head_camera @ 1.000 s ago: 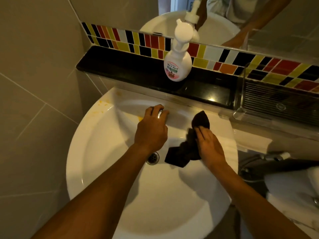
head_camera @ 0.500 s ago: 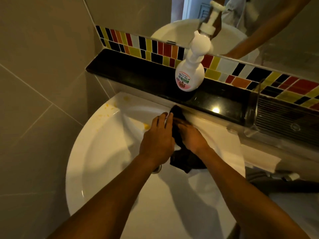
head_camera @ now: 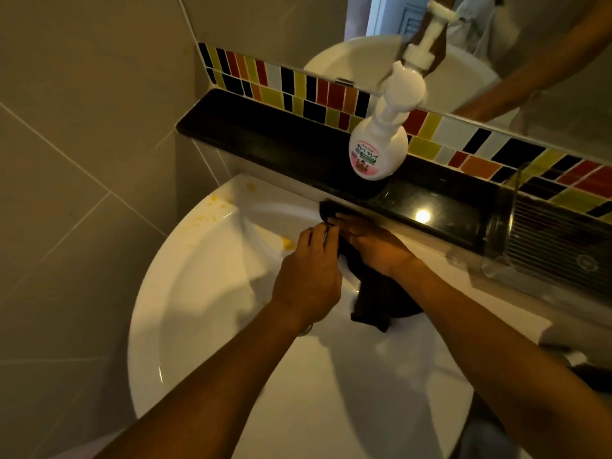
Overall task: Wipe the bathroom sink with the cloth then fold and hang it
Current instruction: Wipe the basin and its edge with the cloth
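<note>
The white round sink point(head_camera: 149, 309) has yellow stains on its back-left rim point(head_camera: 215, 207) and a yellow blob point(head_camera: 286, 243) inside the bowl. My right hand point(head_camera: 374, 246) presses a dark cloth point(head_camera: 381, 299) against the sink's back rim, just under the black ledge. The cloth's loose end hangs down into the bowl. My left hand point(head_camera: 308, 276) is curled over the tap at the back of the bowl, its fingertips touching the cloth. The tap itself is hidden beneath that hand.
A white pump soap bottle point(head_camera: 377, 150) stands on the black ledge point(head_camera: 265, 134) right above my hands. A clear plastic rack point(head_camera: 546, 243) sits on the ledge at the right. Coloured tiles and a mirror are behind. Grey tiled wall is close on the left.
My right hand has slid the cloth from the right side of the bowl up and left to the back rim, beside my left hand. My head has shifted nearer and leftwards.
</note>
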Available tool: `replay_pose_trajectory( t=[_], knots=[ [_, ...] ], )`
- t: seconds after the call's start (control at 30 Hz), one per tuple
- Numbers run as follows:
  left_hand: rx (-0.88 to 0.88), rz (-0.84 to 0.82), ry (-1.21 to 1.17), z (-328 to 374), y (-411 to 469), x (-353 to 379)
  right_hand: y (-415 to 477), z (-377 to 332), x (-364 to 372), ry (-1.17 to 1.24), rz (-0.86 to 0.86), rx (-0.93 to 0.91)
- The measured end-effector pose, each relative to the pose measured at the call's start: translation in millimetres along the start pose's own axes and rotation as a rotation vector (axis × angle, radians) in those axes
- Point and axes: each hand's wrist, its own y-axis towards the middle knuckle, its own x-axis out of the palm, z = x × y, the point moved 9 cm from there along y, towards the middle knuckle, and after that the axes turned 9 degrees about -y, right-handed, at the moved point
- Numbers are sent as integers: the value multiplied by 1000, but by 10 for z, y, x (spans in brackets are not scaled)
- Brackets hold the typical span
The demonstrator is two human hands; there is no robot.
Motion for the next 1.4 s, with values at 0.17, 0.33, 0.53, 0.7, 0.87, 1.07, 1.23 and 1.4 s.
replay_pose_trajectory(
  t=[0.17, 0.33, 0.53, 0.7, 0.87, 1.07, 1.23, 1.4],
  knots=[
    [24, 26, 24, 27, -22, -17, 94, 37, 15, -134, -20, 26],
    [41, 15, 16, 48, -24, -33, -128, -48, 174, -52, -13, 73],
    [22, -2, 29, 26, -23, -24, -967, 130, 328, -173, 251, 331],
    [27, -18, 37, 45, -16, -36, -1469, 216, 345, -198, 247, 519],
    [44, -11, 32, 40, -25, -37, -1238, 26, 368, -166, 365, 735],
    [52, 16, 43, 74, -18, -52, -536, -448, 517, 59, 302, 513],
    [52, 10, 32, 85, -15, -46, -859, -360, 364, -227, 230, 362],
    [56, -6, 57, 72, -22, -36, -1262, -8, 292, -267, 290, 543]
  ],
)
